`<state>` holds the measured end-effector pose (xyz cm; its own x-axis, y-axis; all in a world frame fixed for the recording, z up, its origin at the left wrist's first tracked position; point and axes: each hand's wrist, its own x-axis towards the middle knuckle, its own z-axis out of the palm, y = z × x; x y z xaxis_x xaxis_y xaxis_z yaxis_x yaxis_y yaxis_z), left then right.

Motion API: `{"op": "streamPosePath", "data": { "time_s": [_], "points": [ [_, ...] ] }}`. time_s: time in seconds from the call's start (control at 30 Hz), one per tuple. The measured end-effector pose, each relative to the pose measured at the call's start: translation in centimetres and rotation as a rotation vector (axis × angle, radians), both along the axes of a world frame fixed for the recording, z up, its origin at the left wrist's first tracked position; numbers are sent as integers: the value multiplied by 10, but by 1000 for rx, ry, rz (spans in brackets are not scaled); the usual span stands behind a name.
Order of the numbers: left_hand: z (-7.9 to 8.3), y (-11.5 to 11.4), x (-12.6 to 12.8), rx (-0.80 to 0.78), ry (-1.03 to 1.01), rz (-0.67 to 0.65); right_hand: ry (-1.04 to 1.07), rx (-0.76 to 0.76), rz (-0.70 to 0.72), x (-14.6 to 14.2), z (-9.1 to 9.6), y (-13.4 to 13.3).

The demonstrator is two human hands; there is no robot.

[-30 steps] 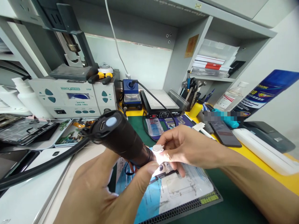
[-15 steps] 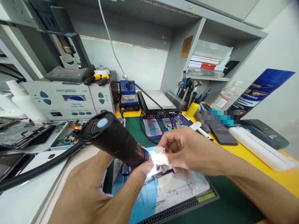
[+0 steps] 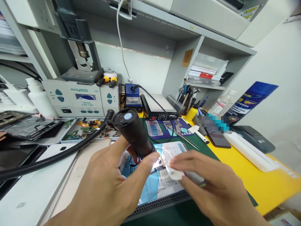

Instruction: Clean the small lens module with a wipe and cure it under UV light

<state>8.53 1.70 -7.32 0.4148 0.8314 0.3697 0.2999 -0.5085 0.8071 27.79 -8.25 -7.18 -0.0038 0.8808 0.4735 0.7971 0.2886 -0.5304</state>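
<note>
My left hand (image 3: 108,185) grips a black flashlight (image 3: 134,133), its lit end pointing down at a small dark part (image 3: 160,162) on a blue and white work mat (image 3: 152,185). My right hand (image 3: 207,185) is closed around a small white cylindrical object (image 3: 175,173) just right of the lit spot, fingers curled over it. The two hands nearly touch above the mat.
A grey rework station (image 3: 80,99) stands at the back left, with a black hose (image 3: 47,160) running across. Trays of circuit parts (image 3: 87,130), a blue soldering stand (image 3: 131,97), a black hot plate (image 3: 160,108), a dark phone (image 3: 217,139) and a tool holder (image 3: 188,99) lie around.
My right hand has dropped lower and nearer to me, with the white object now held sideways. The flashlight stands more upright. The view has tilted upward.
</note>
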Motion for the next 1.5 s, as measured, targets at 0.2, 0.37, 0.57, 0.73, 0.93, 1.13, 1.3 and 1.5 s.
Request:
{"op": "streamPosePath", "data": {
  "time_s": [0.2,0.37,0.57,0.73,0.93,1.13,1.3,1.5],
  "points": [
    [0,-1,-6,117,39,-2,-241,238,40,-21,-17,-10],
    [2,0,-3,151,5,13,-380,317,17,-27,-19,3],
    [1,1,-4,138,-9,-6,-514,341,62,-24,-27,6],
    [-1,2,-5,166,5,10,-533,284,82,-21,-22,3],
    [-1,0,-5,152,18,10,-519,237,108,-12,-19,-2],
    [1,1,-5,150,14,-2,-340,224,126,-11,-9,-6],
    [2,1,-3,144,26,6,-336,266,174,-17,-10,1],
    [3,0,-4,165,-19,-2,-401,249,171,-5,-9,4]
  ]
}}
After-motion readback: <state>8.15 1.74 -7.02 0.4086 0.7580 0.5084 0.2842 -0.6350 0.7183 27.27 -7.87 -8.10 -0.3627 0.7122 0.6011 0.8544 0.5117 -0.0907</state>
